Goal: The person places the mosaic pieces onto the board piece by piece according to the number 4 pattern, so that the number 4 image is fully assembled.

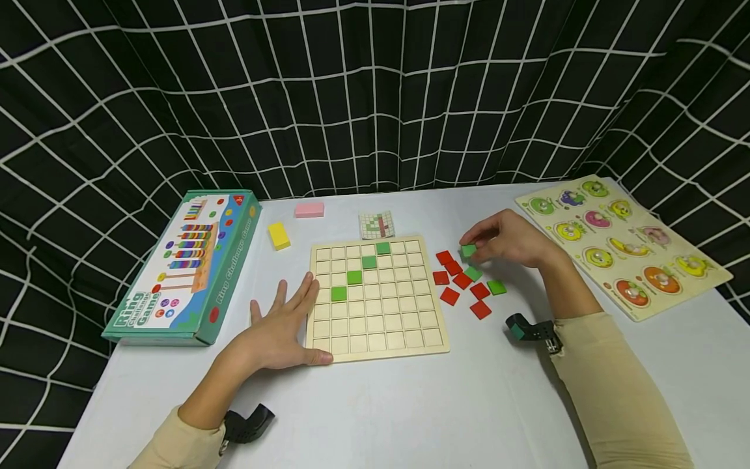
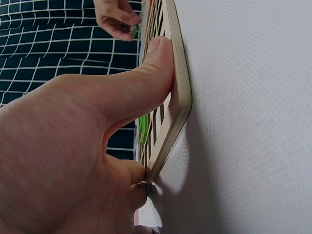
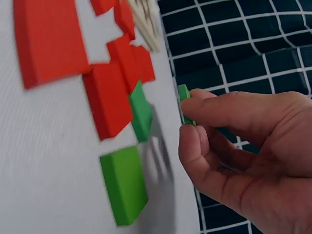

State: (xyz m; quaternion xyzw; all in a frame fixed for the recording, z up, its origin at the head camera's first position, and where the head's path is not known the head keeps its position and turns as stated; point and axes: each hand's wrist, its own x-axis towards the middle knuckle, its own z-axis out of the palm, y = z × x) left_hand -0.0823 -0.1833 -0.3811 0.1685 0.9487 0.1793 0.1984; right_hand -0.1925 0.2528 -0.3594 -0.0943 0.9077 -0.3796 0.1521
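Board [image 1: 375, 306]: mid counter, 4 green tiles in a diagonal; most cells bare, so early by my read.
Right hand [image 1: 506, 240]: fingers pinch a green tile [image 1: 468, 250] over the loose pile [image 1: 463, 283], right of board.
Left hand [image 1: 281, 329]: fingers flat, released, steadying board's left edge.
Loose count: 7 red, 2 green.

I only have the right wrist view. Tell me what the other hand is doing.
Observer: The left hand lies flat on the table, thumb against the grid board, at its near left corner.
Operator: Report the board's contents.
Observer: Four green tiles sit in a diagonal; the lowest is nearest that hand.
Operator: Say where my pinched tile is.
Observer: The right hand pinches the green tile above the loose red tiles, right of the board.
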